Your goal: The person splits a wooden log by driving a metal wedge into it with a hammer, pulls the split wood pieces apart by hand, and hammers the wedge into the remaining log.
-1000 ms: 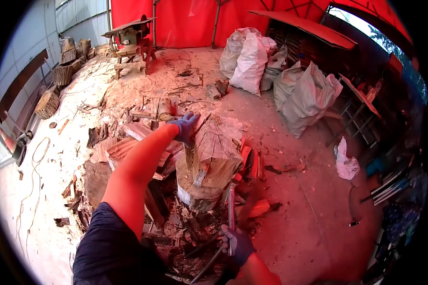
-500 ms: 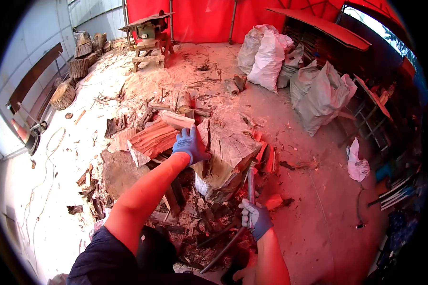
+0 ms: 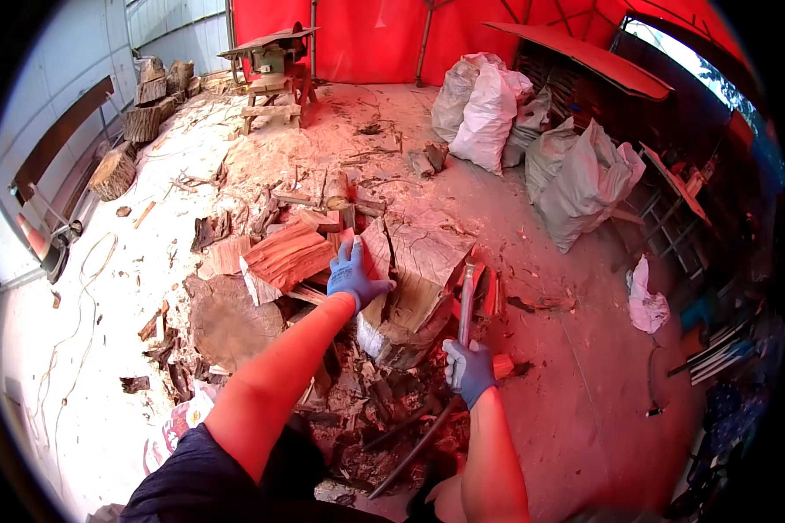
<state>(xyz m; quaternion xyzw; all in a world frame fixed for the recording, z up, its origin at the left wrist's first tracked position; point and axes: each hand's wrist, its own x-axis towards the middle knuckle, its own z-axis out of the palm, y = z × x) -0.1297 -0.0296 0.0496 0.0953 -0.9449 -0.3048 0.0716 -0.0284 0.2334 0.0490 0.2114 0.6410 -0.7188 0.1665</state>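
My left hand (image 3: 354, 275), in a blue-grey work glove, has its fingers spread against the left slab (image 3: 376, 250) of a thick log. A dark crack separates this slab from the larger log section (image 3: 427, 248) on its right. In my right hand (image 3: 471, 370), also gloved, is a long-handled tool (image 3: 467, 305) with a grey shaft. The shaft runs up beside the log and down past my fist; I cannot make out its head. Left of my left hand lies a reddish split log (image 3: 288, 257). Below that is a round-cut stump (image 3: 233, 322).
Bark and wood chips (image 3: 371, 418) litter the floor around the log. Full white sacks (image 3: 488, 113) stand at the back right, with a grey sack (image 3: 584, 183) nearer. A saw bench (image 3: 275, 74) stands at the back. Several log rounds (image 3: 142, 124) line the left wall.
My left hand has shifted slightly right and down, from between the split wood and the log onto the left slab. My right hand has risen a little with the tool.
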